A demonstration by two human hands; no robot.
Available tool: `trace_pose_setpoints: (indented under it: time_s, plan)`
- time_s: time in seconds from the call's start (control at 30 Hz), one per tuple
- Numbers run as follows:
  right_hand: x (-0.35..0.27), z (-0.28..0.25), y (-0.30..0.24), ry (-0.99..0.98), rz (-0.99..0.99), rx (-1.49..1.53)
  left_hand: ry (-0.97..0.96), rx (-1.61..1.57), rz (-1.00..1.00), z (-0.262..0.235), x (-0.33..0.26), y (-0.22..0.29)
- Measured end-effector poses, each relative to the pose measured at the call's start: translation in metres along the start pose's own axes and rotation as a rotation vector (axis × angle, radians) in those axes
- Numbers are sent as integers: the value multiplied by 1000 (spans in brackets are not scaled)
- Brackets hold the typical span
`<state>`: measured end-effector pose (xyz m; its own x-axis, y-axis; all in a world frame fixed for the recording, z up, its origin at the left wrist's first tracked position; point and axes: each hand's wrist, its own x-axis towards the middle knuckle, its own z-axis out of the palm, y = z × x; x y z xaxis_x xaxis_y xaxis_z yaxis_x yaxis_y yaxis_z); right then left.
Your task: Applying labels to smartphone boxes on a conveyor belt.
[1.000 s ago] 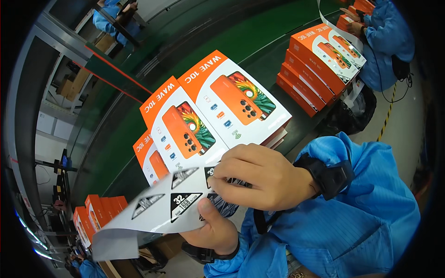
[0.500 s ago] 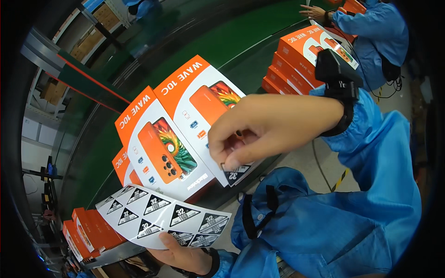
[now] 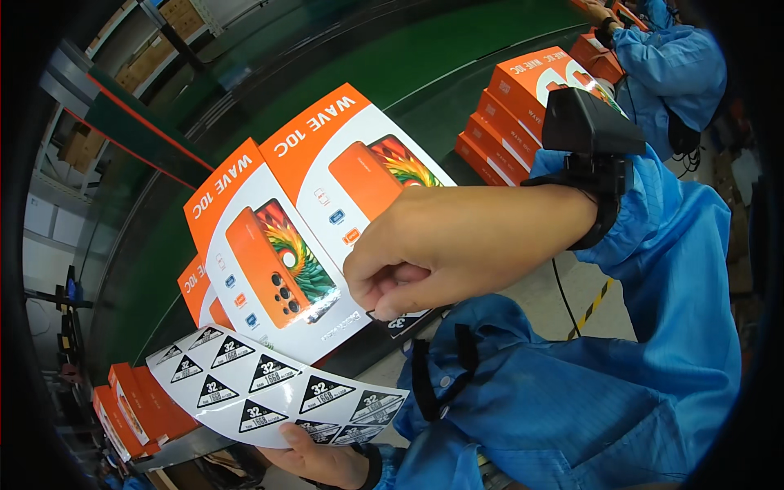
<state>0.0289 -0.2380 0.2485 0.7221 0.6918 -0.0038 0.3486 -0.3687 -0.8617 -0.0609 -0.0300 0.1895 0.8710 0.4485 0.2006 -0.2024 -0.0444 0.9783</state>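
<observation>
My left hand (image 3: 314,459) grips a curved white sheet of stickers (image 3: 335,425) by its lower edge, thumb on top. Rows of black-and-white triangular labels cover the sheet. Between thumb and curled fingers, my right hand (image 3: 457,249) pinches a black label (image 3: 404,323), mostly hidden by the thumb. That hand hovers at the near end of an orange-and-white phone box (image 3: 314,135) and blocks part of it; whether the label touches the box, I cannot tell. Beside it on the left lies a similar phone box (image 3: 269,253), printed with a phone picture and apart from both hands.
Part of another orange box (image 3: 196,286) shows at the left. Stacked boxes (image 3: 502,135) stand at the right, more orange boxes (image 3: 139,408) at lower left. A green conveyor belt (image 3: 327,57) runs behind. A co-worker's blue sleeve (image 3: 665,69) is at upper right.
My right hand has shifted slightly left and down with the label still pinched. The sheet and the boxes in front appear a little further left in the view.
</observation>
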Motion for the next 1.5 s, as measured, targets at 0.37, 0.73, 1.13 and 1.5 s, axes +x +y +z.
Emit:
trace_pose_setpoints:
  time_s: [0.37, 0.73, 1.13, 1.5]
  plan:
    - [-1, 0, 0, -8, 18, -11, 20, -45, -51, -19, 1, -27]
    - [-1, -2, -1, -16, -30, -53, -15, 103, -14, -15, -2, -13]
    - [-7, 15, 14, 155, -249, -275, -35, 41, -15, -10, -2, -13]
    - [-4, 10, 3, 190, 74, -623, -50, 19, -35, -12, -4, -10]
